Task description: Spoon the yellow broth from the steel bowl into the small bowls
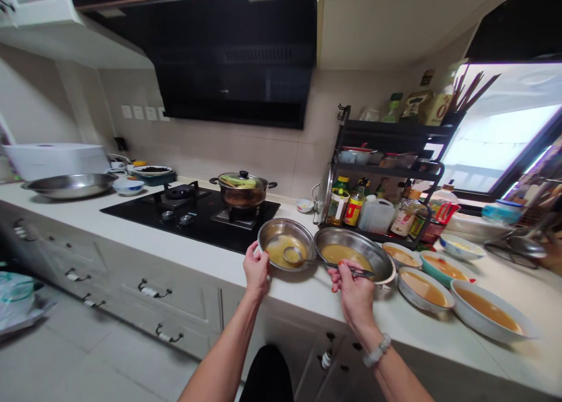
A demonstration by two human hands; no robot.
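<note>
My left hand [257, 268] grips the rim of a metal bowl [265, 232] that holds a yellowish liquid. In my right hand [355, 292] is the handle of a ladle [293, 254], whose scoop rests in that liquid inside the bowl. A larger metal basin [383, 256] with similar liquid stands just right of the bowl, under the ladle's handle. To its right sit several bowls of orange-brown liquid, among them a big white bowl [504, 330], a patterned bowl [421, 303] and a green-rimmed bowl [460, 269].
A lidded pot [243, 197] stands on the black gas hob [197, 220]. Behind the bowls is a black rack [390, 171] with bottles and jars. A wide metal pan [72, 185] lies on the counter at left. The range hood [237, 57] hangs above the hob.
</note>
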